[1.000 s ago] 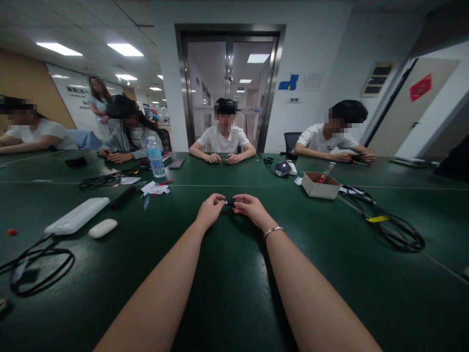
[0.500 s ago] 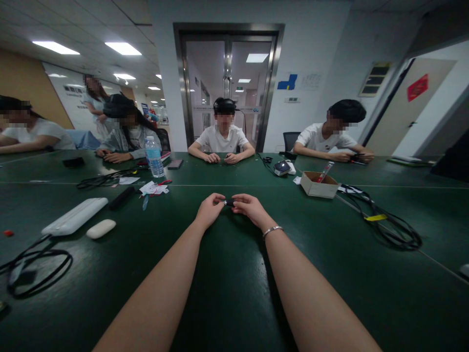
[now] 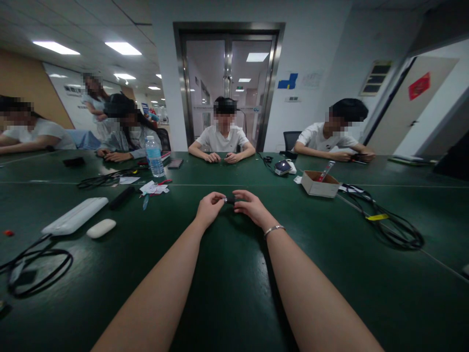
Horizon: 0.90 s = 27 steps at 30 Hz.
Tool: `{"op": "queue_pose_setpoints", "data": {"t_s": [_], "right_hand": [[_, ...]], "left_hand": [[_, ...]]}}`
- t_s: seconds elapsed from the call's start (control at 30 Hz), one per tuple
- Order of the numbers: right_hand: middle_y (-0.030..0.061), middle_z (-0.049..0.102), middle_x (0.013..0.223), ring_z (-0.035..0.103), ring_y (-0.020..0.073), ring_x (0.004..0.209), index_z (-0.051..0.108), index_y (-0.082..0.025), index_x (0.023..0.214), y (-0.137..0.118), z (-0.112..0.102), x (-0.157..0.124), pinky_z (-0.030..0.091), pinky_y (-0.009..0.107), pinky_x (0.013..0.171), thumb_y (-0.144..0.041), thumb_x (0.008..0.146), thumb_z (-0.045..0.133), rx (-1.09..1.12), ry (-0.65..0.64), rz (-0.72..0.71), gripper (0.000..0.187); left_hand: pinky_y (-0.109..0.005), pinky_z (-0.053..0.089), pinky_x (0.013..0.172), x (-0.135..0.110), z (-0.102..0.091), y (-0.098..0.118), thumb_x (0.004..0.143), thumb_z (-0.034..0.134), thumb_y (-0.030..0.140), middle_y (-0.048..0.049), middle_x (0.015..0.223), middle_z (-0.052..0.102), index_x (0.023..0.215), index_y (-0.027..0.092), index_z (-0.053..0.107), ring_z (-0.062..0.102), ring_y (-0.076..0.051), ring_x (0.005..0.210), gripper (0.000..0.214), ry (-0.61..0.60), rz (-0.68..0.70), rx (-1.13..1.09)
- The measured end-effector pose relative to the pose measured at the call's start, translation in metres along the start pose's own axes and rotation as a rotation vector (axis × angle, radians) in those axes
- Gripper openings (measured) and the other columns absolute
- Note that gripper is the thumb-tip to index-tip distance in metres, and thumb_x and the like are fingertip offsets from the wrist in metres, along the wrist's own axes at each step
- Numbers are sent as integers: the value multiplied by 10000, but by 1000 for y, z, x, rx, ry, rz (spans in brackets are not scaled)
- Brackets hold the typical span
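Note:
Out over the green table, my left hand [image 3: 209,209] pinches the silver end of a small black object [image 3: 229,200]. It is short and stick-like, too small here to tell its kind. My right hand [image 3: 253,208], with a silver bangle on the wrist, is at the black end. Its fingers are spread apart around that end, and no firm grip shows. Whether a fingertip still touches the object is hard to make out.
Left of my arms lie a white oblong device [image 3: 75,216], a white rounded case [image 3: 101,228] and a black cable [image 3: 44,271]. Beyond stands a water bottle [image 3: 154,156]. To the right are a small open box [image 3: 320,188] and coiled cables [image 3: 394,227]. Several people sit opposite.
The fingers of my right hand have spread and eased slightly right and up, away from the black end. My left hand keeps its pinch in nearly the same place.

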State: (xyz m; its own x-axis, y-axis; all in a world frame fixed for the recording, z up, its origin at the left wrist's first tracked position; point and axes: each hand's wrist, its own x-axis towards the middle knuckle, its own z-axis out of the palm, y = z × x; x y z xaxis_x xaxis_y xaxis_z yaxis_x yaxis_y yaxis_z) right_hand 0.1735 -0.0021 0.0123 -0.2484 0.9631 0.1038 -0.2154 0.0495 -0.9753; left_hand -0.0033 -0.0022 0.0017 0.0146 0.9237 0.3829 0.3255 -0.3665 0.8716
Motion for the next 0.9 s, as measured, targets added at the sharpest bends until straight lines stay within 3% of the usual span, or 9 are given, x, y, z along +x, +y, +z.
{"op": "queue_pose_setpoints", "data": {"t_s": [0.1, 0.17, 0.3, 0.33, 0.47, 0.6, 0.77, 0.9], "right_hand": [[40, 550, 1097, 633, 110, 746, 525, -258, 1162, -1, -1, -1, 559, 200, 618, -46, 634, 730, -21, -24, -35, 605], [56, 576, 1000, 629, 116, 695, 497, -222, 1183, 0, 0, 1, 549, 200, 577, -140, 692, 739, -81, -19, 21, 553], [59, 597, 781, 593, 109, 559, 535, -134, 1057, 1, 1, 4, 495, 180, 460, -272, 871, 571, -140, -61, 85, 235], [52, 597, 812, 598, 106, 571, 531, -149, 1069, 0, 1, 4, 495, 177, 465, -228, 853, 583, -132, -75, 64, 236], [19, 580, 950, 632, 114, 674, 468, -247, 1183, -2, 0, 1, 526, 190, 534, -79, 704, 691, -105, -92, 14, 555], [42, 602, 786, 598, 110, 573, 521, -155, 1073, 0, 2, 3, 501, 188, 486, -195, 838, 597, -162, -91, 87, 251], [27, 569, 956, 617, 95, 600, 472, -224, 1168, 2, 2, 3, 514, 186, 495, -88, 705, 685, -152, -51, 8, 528], [36, 596, 761, 582, 99, 528, 527, -149, 1063, 1, 4, 5, 488, 180, 456, -215, 878, 555, -186, -49, 88, 199]], "left_hand": [[-268, 462, 730, 0, 0, 0, 737, 565, 230, -33, 853, 672, 875, 172, 664, 601, -150, 765, 180, 2, -4, -8], [-270, 463, 735, 0, 0, 0, 737, 565, 234, -36, 854, 671, 875, 168, 661, 602, -152, 772, 181, -9, -8, -23], [-274, 463, 743, 0, 0, 0, 740, 562, 231, -39, 860, 670, 874, 166, 659, 603, -153, 776, 178, -6, -5, -36], [-274, 463, 744, 0, 0, 0, 740, 561, 229, -38, 859, 670, 873, 167, 658, 602, -153, 775, 175, -2, -2, -34], [-275, 463, 749, 1, 0, -1, 745, 556, 227, -36, 847, 670, 862, 167, 658, 605, -154, 780, 166, 0, -6, -29], [-274, 466, 753, 1, 0, -1, 745, 562, 231, -36, 851, 672, 863, 168, 658, 611, -154, 785, 164, -10, -10, -46], [-270, 464, 748, 0, 1, 1, 737, 565, 211, -31, 828, 672, 839, 170, 655, 613, -151, 768, 143, -8, -15, -46], [-267, 465, 754, 0, 1, 1, 736, 561, 213, -32, 828, 673, 840, 170, 652, 616, -151, 775, 144, -10, -13, -75]]}}
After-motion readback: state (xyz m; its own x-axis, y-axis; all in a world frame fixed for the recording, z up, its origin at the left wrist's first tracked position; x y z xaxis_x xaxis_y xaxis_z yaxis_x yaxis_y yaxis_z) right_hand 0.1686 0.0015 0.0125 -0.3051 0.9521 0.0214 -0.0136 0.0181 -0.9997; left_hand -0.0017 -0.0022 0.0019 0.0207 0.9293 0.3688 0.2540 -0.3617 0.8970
